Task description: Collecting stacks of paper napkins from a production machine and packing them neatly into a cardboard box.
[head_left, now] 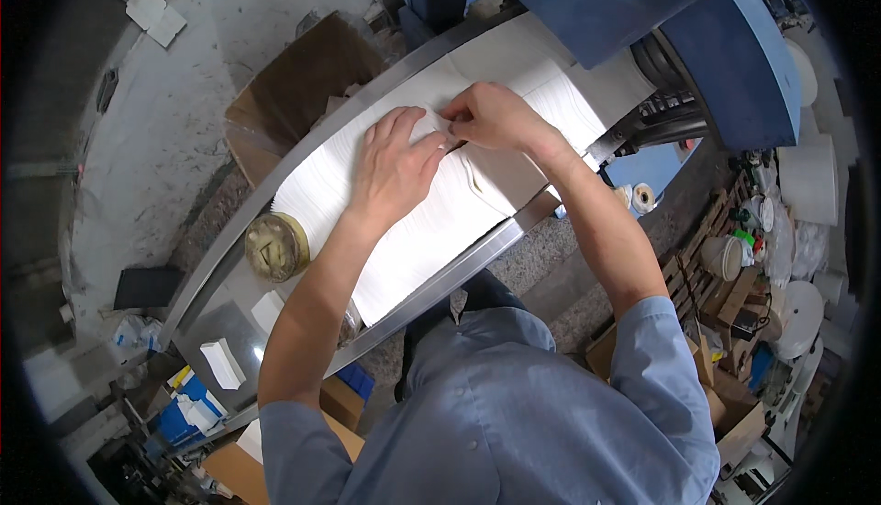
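Observation:
A long row of folded white paper sheets [413,252] stands packed in a metal trough [496,246] in front of me. My left hand [395,161] lies over the sheets with its fingers spread, thumb toward the right hand. Close beside it, my right hand [491,117] has its fingers curled and pinched at the edge of the white paper, where a gap opens between the sheets. The exact fold under the fingertips is partly hidden. Left of the row sits a round, yellowish object [275,246], whose kind I cannot make out.
A blue machine [734,64] rises at the trough's far right end. Behind the trough stands an open cardboard box [303,83]. A small white block [222,364] lies on the trough's left end. Wooden pallets [684,266] and white rolls [808,179] are at the right.

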Motion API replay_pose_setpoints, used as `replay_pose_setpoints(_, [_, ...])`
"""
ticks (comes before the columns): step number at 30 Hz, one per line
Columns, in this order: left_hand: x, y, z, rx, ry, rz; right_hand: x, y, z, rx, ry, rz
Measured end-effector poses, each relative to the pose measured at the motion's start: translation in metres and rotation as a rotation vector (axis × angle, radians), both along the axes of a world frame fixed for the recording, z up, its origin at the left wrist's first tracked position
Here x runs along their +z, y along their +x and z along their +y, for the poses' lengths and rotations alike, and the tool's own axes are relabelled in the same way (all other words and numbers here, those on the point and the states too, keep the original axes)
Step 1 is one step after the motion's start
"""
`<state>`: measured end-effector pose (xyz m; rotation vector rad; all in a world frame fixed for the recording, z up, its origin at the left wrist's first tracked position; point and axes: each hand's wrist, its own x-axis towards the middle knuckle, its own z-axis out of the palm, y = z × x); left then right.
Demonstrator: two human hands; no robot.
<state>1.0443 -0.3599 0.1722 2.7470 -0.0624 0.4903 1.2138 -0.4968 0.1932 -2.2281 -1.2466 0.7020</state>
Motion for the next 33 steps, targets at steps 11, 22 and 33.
replay_pose_setpoints(11, [-0.002,-0.009,0.0,0.076,-0.027,-0.05,0.008,-0.02,0.007,-0.049,-0.051,-0.058])
replay_pose_setpoints(22, [0.001,-0.022,0.005,0.141,-0.028,0.024,-0.003,-0.044,0.025,-0.09,-0.114,-0.329])
replay_pose_setpoints(33, [0.003,-0.032,0.007,0.158,-0.085,0.0,-0.003,-0.053,0.025,-0.252,-0.025,-0.139])
